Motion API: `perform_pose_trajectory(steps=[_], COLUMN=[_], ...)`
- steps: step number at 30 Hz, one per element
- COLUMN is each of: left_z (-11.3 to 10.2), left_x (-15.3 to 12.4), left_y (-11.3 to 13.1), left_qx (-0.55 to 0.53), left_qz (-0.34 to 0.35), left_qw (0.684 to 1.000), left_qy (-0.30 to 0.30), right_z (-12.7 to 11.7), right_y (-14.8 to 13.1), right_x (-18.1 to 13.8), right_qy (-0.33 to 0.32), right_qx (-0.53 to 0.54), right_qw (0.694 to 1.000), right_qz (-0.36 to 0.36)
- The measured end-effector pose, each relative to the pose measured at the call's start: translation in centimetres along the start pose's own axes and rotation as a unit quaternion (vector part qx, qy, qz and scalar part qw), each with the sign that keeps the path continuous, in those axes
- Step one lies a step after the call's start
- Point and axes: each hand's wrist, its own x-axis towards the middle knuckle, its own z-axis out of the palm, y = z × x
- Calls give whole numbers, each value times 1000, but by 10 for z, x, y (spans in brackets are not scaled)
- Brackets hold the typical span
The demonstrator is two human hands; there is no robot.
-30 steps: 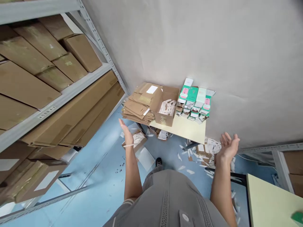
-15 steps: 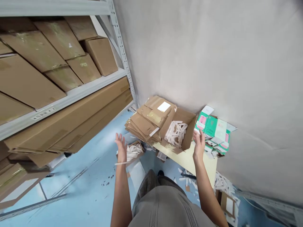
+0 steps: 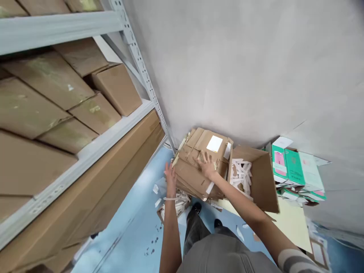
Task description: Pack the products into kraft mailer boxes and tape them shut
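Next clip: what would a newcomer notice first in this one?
The stack of flattened cardboard at the left end of the table, with the right hand flat on top and the left hand at its left side. Beside it is an open box of white pieces, and big cartons fill the shelves on the left.

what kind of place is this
Probably a stockroom or packing area: metal shelving loaded with brown cartons, a stack of flattened boxes, and small green retail boxes by the wall.
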Motion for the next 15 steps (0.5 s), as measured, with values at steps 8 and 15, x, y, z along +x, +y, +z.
perform_pose_trajectory(steps=[8,15], left_z=[-20,-12], left_x=[61,80], left_y=[21,12], left_qx=[39,69], left_qz=[-3,-20], left_qw=[997,990], left_qy=[-73,-121], right_z=[1,-7], right_y=[-13,0], right_x=[17,9], right_qy=[-39,47], right_qx=[-15,15], right_qw=[999,997], right_qz=[21,63])
